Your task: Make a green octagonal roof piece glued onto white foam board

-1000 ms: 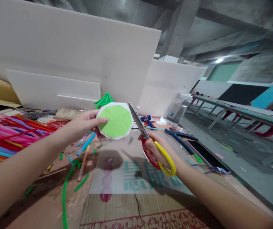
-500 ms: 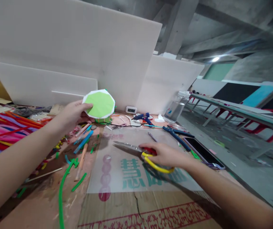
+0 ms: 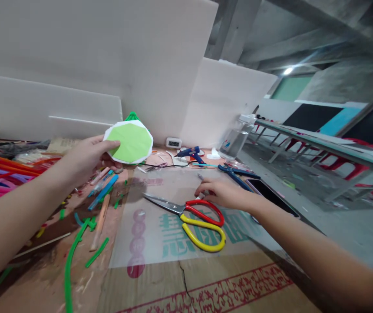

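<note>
My left hand [image 3: 87, 157] pinches a round green paper disc with a white rim [image 3: 129, 142], held up above the table at centre left. Scissors with one red and one yellow handle [image 3: 195, 217] lie shut on the clear plastic sheet [image 3: 173, 243], blades pointing left. My right hand [image 3: 222, 192] hovers just beyond the scissors' handles, fingers loosely curled and touching nothing that I can make out. A green folded paper piece [image 3: 131, 116] peeks out behind the disc.
Bundles of coloured pipe cleaners [image 3: 0, 174] fill the left. Cut green and blue bits [image 3: 88, 230] litter the cardboard. A blue glue gun [image 3: 189, 153], blue pliers [image 3: 235, 176], a phone [image 3: 269, 195] and a clear jar [image 3: 238, 139] lie beyond. White foam boards [image 3: 108, 65] stand behind.
My right hand brought the scissors down from beside the disc, laid them on the plastic sheet and let go. My left hand moved the disc slightly left.
</note>
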The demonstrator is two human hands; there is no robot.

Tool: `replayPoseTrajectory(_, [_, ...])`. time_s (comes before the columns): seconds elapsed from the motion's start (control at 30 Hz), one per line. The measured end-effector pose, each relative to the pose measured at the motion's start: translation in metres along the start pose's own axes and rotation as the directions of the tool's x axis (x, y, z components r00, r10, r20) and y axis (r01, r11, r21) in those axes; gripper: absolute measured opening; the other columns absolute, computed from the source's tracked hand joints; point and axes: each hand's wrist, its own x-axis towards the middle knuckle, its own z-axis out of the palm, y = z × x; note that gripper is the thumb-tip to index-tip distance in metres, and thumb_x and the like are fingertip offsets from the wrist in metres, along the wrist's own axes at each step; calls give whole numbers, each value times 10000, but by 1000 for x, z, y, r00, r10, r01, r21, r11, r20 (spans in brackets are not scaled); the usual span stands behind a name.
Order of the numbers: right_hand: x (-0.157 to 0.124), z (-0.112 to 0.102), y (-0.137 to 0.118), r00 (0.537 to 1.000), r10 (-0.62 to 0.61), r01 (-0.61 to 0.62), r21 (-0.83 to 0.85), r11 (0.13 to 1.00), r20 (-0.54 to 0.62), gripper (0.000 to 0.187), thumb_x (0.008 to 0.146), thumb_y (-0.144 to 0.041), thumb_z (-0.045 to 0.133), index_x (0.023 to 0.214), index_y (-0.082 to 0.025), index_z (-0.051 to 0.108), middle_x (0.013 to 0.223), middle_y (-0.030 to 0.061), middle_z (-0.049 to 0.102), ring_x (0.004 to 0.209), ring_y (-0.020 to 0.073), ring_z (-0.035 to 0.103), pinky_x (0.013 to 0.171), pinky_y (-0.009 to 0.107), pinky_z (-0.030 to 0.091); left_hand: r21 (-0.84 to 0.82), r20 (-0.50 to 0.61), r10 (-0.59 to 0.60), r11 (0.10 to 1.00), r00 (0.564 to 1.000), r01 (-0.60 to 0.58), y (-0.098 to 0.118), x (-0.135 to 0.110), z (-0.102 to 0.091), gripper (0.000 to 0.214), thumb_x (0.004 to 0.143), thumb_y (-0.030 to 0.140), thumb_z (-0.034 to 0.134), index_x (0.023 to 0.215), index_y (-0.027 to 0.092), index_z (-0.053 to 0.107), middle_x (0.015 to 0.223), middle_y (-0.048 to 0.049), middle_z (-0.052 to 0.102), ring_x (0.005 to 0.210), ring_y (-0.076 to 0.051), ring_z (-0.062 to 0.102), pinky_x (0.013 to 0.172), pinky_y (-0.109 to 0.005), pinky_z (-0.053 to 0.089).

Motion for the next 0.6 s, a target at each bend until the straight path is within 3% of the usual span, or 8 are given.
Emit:
replayPoseTrajectory(0.13, [12,6,-3,990,101,-108,-63,992,-103,155,931,-193,540,996,-169,679,939,93,723,808,206,654,693,276,440,-45,22,22,999,1000,-21,-1,1,-2,35,863,156,582,869,144,549,584,29,667,451,-102,615,416,-143,454])
replayPoseTrajectory(0.23, [35,1,-16,968,158,-179,-98,979,-193,257,953,-158,461,1148,-142,626,933,121,733,819,231,662,690,289,423,-80,32,59,995,998,-56,-1,3,-6,70,855,197,611,889,145,580,622,21,688,464,-107,626,452,-167,499])
replayPoseTrajectory(0.3, [63,-3,-32,970,129,-153,-104,983,-205,328,940,-141,478,1247,-163,592,1050,116,734,929,233,669,756,285,440,-94,10,89,992,996,-88,-1,6,-8,83,840,218,623,877,150,593,632,18,691,470,-108,628,480,-179,524])
replayPoseTrajectory(0.4, [117,-7,-62,980,66,-88,-115,989,-186,318,920,-126,526,1228,-151,602,1197,128,689,1066,244,641,860,307,467,-99,-25,113,988,993,-115,1,8,-10,73,801,219,626,835,160,600,612,14,675,457,-114,618,472,-192,526])
replayPoseTrajectory(0.47, [154,-6,-78,983,64,-86,-124,988,-173,276,971,-195,516,1221,-114,599,1215,148,667,1098,256,630,914,372,490,-106,-29,123,986,992,-125,3,7,-11,85,781,227,636,829,162,608,614,10,670,451,-119,612,456,-199,516])
replayPoseTrajectory(0.6, [203,8,-93,991,78,-93,-149,984,-106,331,972,-361,608,1236,-161,610,1238,99,637,1055,234,649,899,449,553,-127,-25,138,982,990,-140,11,3,-13,144,768,254,649,873,160,623,607,8,657,455,-120,597,436,-198,487])
